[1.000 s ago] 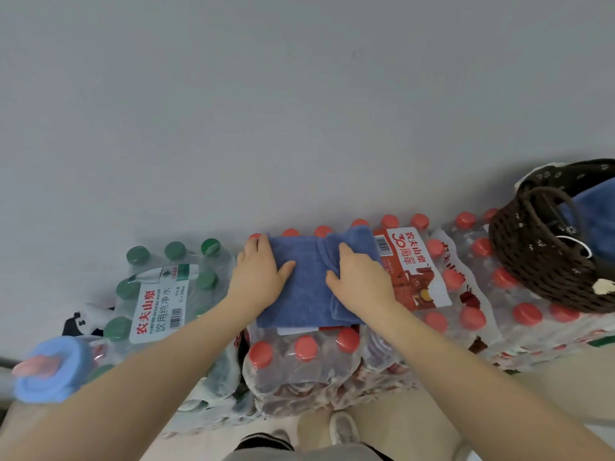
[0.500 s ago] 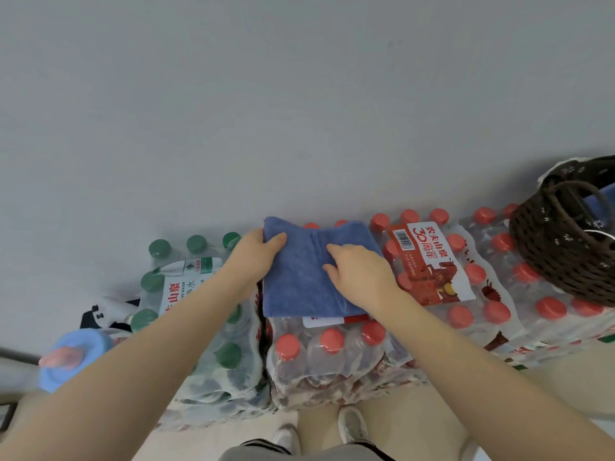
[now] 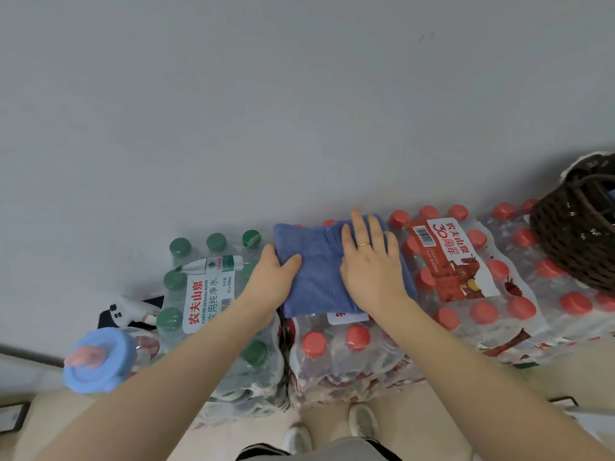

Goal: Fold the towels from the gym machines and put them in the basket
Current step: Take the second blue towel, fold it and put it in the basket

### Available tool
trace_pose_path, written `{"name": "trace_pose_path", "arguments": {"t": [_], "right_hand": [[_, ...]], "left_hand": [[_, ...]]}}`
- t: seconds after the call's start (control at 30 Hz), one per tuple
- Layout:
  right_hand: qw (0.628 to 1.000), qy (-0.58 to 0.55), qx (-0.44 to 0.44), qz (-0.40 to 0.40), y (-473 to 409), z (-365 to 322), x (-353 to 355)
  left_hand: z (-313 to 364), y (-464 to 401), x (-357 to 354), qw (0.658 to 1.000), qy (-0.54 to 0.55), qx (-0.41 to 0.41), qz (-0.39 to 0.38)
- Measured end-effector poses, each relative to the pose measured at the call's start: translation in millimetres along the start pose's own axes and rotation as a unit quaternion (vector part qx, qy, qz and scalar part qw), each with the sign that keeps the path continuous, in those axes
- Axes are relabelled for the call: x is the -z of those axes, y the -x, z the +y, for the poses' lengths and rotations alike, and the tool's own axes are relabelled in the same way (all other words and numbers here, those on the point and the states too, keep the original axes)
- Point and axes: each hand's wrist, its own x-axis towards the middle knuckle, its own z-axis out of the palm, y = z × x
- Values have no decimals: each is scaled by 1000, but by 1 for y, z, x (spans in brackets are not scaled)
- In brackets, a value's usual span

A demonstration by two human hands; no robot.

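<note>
A: Towel (image 3: 311, 271), blue, folded to a compact rectangle. Location: flat on top of a shrink-wrapped pack of red-capped bottles (image 3: 349, 347), against the grey wall (image 3: 299, 111).

B: Left hand status?

A: Left hand (image 3: 273, 277) is at the towel's left edge. The thumb lies on the top face and the fingers curl round and under the edge, so the hand grips that edge.

B: Right hand?

A: Right hand (image 3: 371, 267) lies palm-down on the right half of the towel. Fingers are straight and slightly spread, pointing toward the wall, pressing the cloth flat. A gold ring (image 3: 364, 244) shows on one finger. Nothing is clasped in this hand.

B: Basket position?

A: Basket (image 3: 579, 234), dark brown wicker, sits at the far right on another pack of red-capped bottles, partly cut off by the frame edge. It is well apart from the towel. Its contents cannot be determined from this view.

B: Adjacent items?

A: A red-labelled pack (image 3: 456, 261) sits just right of the towel, between towel and basket. A pack of green-capped bottles (image 3: 206, 287) stands just left of the towel, under the left forearm. A blue bottle lid (image 3: 96, 361) with a pink spout is at lower left. Shoes (image 3: 362, 420) are visible on the floor at bottom centre.
</note>
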Motion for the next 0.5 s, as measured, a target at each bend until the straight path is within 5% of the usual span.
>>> {"name": "trace_pose_path", "arguments": {"t": [0.13, 0.27, 0.33, 0.4, 0.47, 0.5], "right_hand": [[999, -38, -6, -21, 6, -5, 6], [966, -209, 17, -150, -3, 16, 26], [907, -359, -18, -222, -9, 31, 46], [797, -531, -107, -268, -11, 46, 57], [694, -636, -209, -265, -14, 55, 55], [681, -643, -252, -246, -16, 58, 53]], "left_hand": [[12, 8, -5, 997, 75, -25, -17], [35, 9, -23, 989, 108, -57, -79], [46, 7, -41, 989, 88, -65, -97], [55, 6, -58, 990, 53, -69, -109], [59, 4, -75, 989, 21, -66, -132], [60, 3, -82, 987, -4, -64, -146]]}}
